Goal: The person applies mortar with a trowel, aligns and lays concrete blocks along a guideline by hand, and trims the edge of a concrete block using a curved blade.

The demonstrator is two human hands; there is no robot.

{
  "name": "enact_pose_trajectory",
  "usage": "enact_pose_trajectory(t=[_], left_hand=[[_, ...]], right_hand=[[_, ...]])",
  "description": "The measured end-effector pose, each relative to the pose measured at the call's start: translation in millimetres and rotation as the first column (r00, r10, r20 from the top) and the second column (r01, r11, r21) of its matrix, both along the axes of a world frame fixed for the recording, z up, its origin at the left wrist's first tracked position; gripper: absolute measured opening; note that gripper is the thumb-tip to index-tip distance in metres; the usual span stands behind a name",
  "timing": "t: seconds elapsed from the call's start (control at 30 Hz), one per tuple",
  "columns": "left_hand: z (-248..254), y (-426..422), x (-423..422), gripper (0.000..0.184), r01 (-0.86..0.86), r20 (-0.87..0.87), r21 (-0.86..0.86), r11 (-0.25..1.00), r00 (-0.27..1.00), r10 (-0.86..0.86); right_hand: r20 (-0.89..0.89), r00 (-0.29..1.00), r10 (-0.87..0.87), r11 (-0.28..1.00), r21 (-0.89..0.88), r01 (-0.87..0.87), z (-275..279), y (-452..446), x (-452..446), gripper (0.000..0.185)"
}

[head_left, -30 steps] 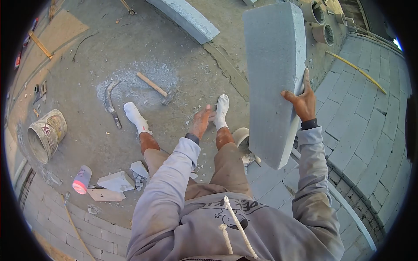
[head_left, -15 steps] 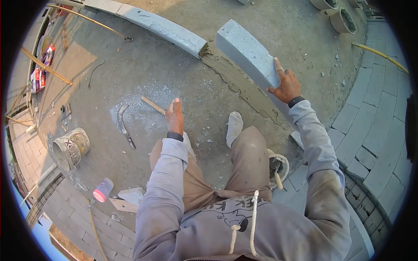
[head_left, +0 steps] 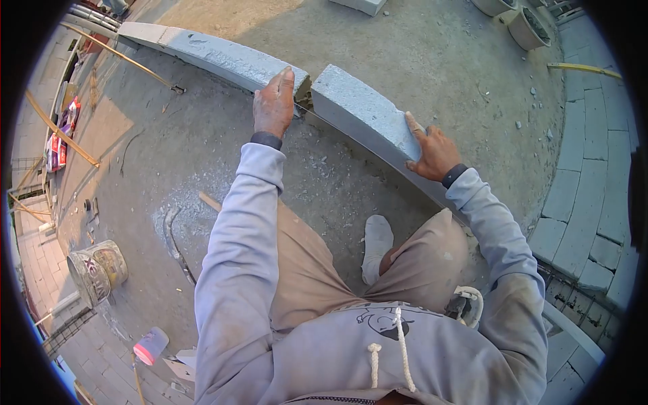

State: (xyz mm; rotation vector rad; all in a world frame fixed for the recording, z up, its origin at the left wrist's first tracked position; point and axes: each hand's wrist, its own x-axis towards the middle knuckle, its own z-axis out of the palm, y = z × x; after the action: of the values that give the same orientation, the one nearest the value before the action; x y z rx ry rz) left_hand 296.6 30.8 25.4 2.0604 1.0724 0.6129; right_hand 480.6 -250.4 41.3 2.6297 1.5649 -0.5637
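A long pale grey concrete block (head_left: 364, 101) stands on edge along the mortar line, a narrow gap from the end of a laid block row (head_left: 209, 48). My right hand (head_left: 435, 152) grips its near part, one finger along the top and the thumb down the side facing me. My left hand (head_left: 275, 104) is open, fingers extended, at the end of the laid row; whether it touches the row I cannot tell. A thin string line (head_left: 337, 128) runs low along the block's near side. Most mortar under the block is hidden.
A hammer with a wooden handle (head_left: 210, 200) lies partly behind my left sleeve. Left of it are a curved dark tool (head_left: 173, 236), a dirty bucket (head_left: 98, 270) and a pink-lidded container (head_left: 151, 345). Another bucket (head_left: 466, 305) is beside my right knee. More buckets (head_left: 526, 30) stand far right.
The block has come down onto the mortar line and closer to the laid row, with my right hand on it. My left hand has moved forward from near the hammer to the row's end.
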Motion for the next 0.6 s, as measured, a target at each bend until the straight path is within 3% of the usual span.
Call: enact_pose_trajectory(t=[0.13, 0.3, 0.4, 0.6], left_hand=[[-2, 11, -12, 0.05, 0.037, 0.033, -0.017, 0.999, 0.999, -0.036], [5, 7, -25, 0.049, 0.105, -0.08, 0.056, 0.993, 0.992, -0.1], [4, 14, -26, 0.049, 0.122, -0.031, -0.004, 0.993, 0.992, -0.122], [4, 14, -22, 0.045, 0.129, -0.011, 0.061, 0.99, 0.992, -0.129]], right_hand=[[-0.013, 1.0, 0.028, 0.999, -0.039, -0.029, -9, 5, -11, 0.101], [-0.001, 0.999, 0.053, 0.998, -0.039, -0.053, -14, 14, -19, 0.102], [0.009, 0.998, 0.058, 0.998, -0.022, -0.058, -17, 18, -22, 0.102], [0.013, 0.999, 0.047, 0.999, -0.025, -0.046, -19, 22, -28, 0.102]])
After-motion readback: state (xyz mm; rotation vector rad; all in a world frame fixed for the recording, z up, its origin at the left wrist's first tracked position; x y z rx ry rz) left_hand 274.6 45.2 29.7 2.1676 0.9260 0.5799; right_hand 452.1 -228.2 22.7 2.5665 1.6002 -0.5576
